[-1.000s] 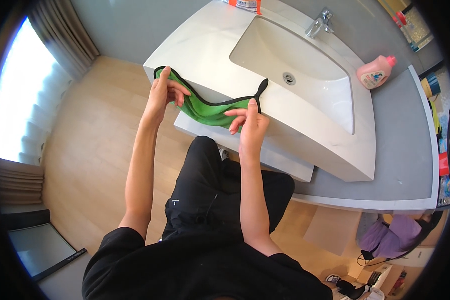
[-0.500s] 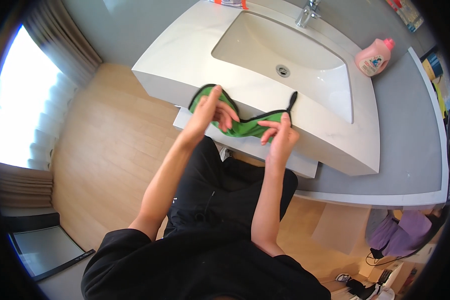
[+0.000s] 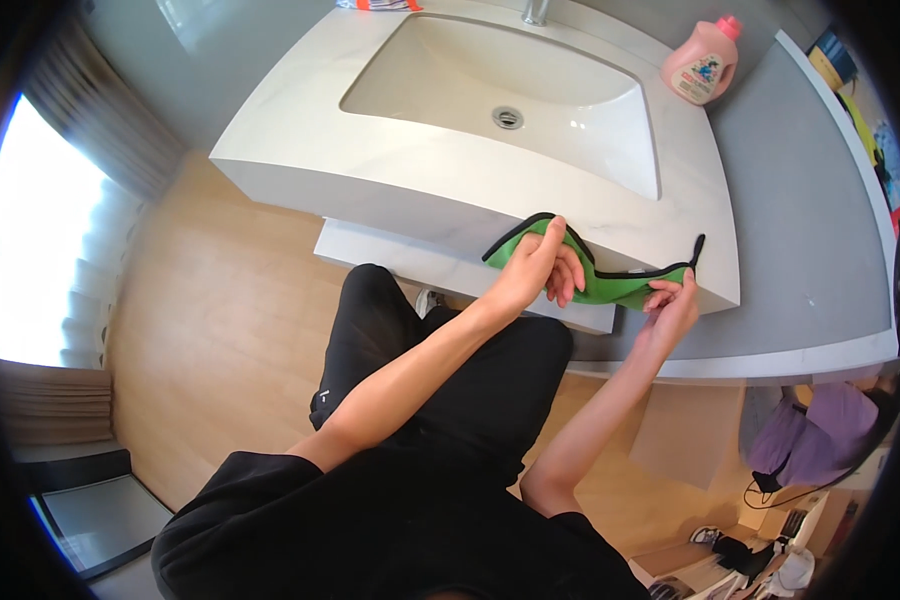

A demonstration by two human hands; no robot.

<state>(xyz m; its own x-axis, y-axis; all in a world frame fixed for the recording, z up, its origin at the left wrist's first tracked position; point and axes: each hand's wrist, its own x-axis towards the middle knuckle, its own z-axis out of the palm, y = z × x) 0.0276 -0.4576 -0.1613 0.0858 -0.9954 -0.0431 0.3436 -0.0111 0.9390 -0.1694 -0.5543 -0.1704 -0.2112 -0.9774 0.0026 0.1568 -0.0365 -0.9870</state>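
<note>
A green cleaning cloth [image 3: 613, 288] with black edging hangs in a sagging band between my hands, at the front edge of the white washbasin counter. My left hand [image 3: 542, 268] grips its left part, thumb on top near the edging and fingers curled. Pinched between the thumb and fingers of my right hand [image 3: 674, 300] is the right corner. From that corner a black hanging loop [image 3: 698, 248] sticks up. Part of the cloth is hidden behind my left hand.
Beyond the cloth lies the white sink basin [image 3: 500, 70] with a round metal drain [image 3: 508, 118]. A chrome tap [image 3: 535, 12] stands behind it. On the counter's right is a pink detergent bottle [image 3: 702, 65]; an orange-and-white packet [image 3: 380, 4] lies at the back left.
Both hands have moved to the right along the counter front with the cloth between them. The view has shifted too, so the sink and bottle appear further left and higher.
</note>
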